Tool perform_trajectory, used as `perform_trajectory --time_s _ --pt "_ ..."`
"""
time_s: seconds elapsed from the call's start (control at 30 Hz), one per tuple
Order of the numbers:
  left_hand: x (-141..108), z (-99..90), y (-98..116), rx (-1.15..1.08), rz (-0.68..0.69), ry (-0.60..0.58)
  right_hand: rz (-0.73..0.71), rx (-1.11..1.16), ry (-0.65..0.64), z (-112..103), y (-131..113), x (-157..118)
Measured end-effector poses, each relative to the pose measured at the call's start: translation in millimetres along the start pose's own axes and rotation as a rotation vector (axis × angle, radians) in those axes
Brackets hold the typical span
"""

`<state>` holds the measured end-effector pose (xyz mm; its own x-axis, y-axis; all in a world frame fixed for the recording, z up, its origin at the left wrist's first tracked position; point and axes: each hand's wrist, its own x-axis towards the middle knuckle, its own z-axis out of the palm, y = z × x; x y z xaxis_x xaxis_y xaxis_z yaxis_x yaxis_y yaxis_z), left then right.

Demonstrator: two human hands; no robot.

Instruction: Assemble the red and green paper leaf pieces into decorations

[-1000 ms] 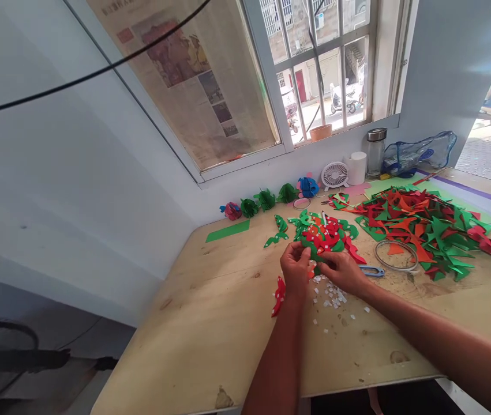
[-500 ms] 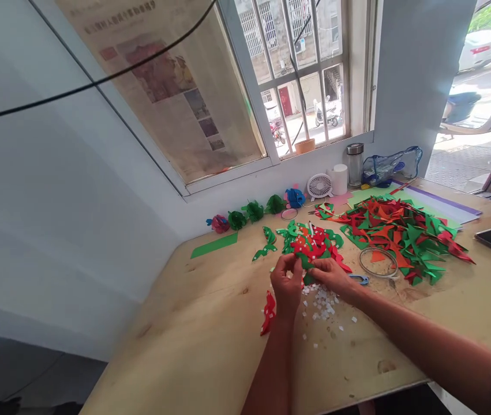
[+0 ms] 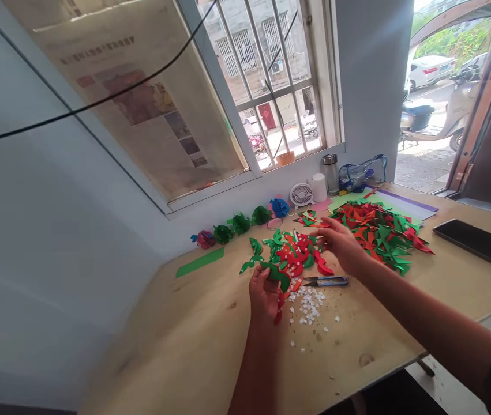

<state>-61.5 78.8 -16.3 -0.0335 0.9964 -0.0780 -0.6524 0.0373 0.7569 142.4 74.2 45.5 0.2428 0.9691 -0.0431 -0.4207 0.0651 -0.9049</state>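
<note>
My left hand (image 3: 263, 293) pinches a curved green paper cutout (image 3: 280, 278) above the table, close to its front middle. Raised to the right, my right hand (image 3: 337, 242) has its fingers stretched apart, and I see nothing in them. Below and beyond it lies a heap of red and green cutouts with white dots (image 3: 292, 249). Blue-handled thread snips (image 3: 329, 281) rest on the wood under my right wrist. Small white paper bits (image 3: 308, 305) are scattered nearer to me. A red cutout (image 3: 278, 309) shows partly behind my left hand.
A large pile of red and green paper scraps (image 3: 375, 233) covers the table's right side, with a phone (image 3: 481, 245) beyond it. Along the wall stand paper flowers (image 3: 240, 223), a small fan (image 3: 301, 196) and a glass bottle (image 3: 330, 174). A green strip (image 3: 199, 262) lies left.
My right hand has let go of the green cutout and moved up and right, its fingers spreading. My left hand keeps the cutout. The whole view has shifted, uncovering the snips.
</note>
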Motion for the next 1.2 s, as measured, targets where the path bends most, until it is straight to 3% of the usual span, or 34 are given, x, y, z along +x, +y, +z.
perform_trajectory --time_s 0.17,0.33,0.43,0.5,0.6,0.73,0.97,1.07,1.2 --pt "-2.3 1.8 -0.5 0.036 -0.056 -0.035 -0.100 0.176 0.187 -69.5 -39.0 -9.0" --pt "-4.9 6.3 2.6 0.078 -0.061 -0.066 -0.041 0.260 0.320 -145.5 -43.6 -15.6" --pt "-6.3 8.2 2.4 0.104 -0.047 -0.079 -0.037 0.272 0.391 -171.9 -45.6 -14.5" --pt "-7.2 9.1 1.2 0.115 -0.048 -0.078 -0.030 0.267 0.425 -176.7 -47.4 -11.7" --pt "-7.9 10.2 -2.2 0.131 -0.059 -0.088 -0.059 0.278 0.445 -162.7 -43.7 -6.3" --pt "-8.2 12.3 -9.6 0.159 -0.052 -0.131 0.046 0.262 0.309 -112.5 -21.7 -2.8" --pt "-5.8 17.5 -22.5 0.267 -0.006 -0.057 0.159 0.007 -0.135 -21.1 23.5 -8.0" --pt "-5.4 19.8 -21.9 0.312 0.043 -0.036 0.118 -0.198 -0.218 -1.7 36.4 -7.7" --pt "-10.1 23.7 -19.4 0.374 0.086 -0.093 0.089 -0.387 -0.350 6.7 50.0 -6.6"
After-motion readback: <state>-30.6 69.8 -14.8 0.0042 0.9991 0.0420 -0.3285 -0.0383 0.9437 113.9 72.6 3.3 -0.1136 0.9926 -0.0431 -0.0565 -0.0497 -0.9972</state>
